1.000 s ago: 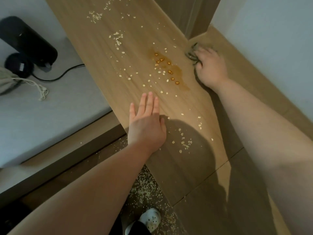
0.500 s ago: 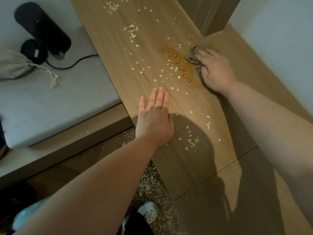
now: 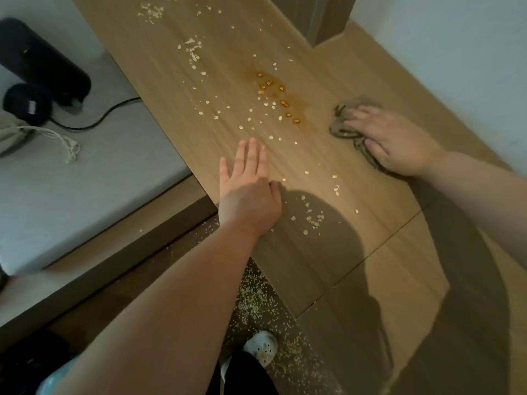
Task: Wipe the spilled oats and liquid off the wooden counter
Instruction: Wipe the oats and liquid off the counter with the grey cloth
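The wooden counter [image 3: 370,252] carries scattered oats [image 3: 256,118] and an amber puddle of liquid [image 3: 281,94] with soaked flakes in it. My left hand [image 3: 251,192] lies flat on the wood near the counter's left edge, fingers straight, just below the puddle. More oats [image 3: 312,216] lie to its right, in shadow. My right hand [image 3: 396,141] presses down on a crumpled grey-brown cloth [image 3: 340,128], which pokes out from under the fingers. The cloth sits to the right of the puddle and does not touch it.
Left of the counter a grey surface [image 3: 99,181] holds a black cylinder [image 3: 45,64], a black cable [image 3: 108,115] and a drawstring bag [image 3: 17,132]. Oats litter the floor [image 3: 256,303] beside my white shoe [image 3: 263,347]. A white wall [image 3: 456,52] borders the right.
My right hand has slid the cloth toward me and to the right, away from the puddle. My left hand has stayed flat in the same spot.
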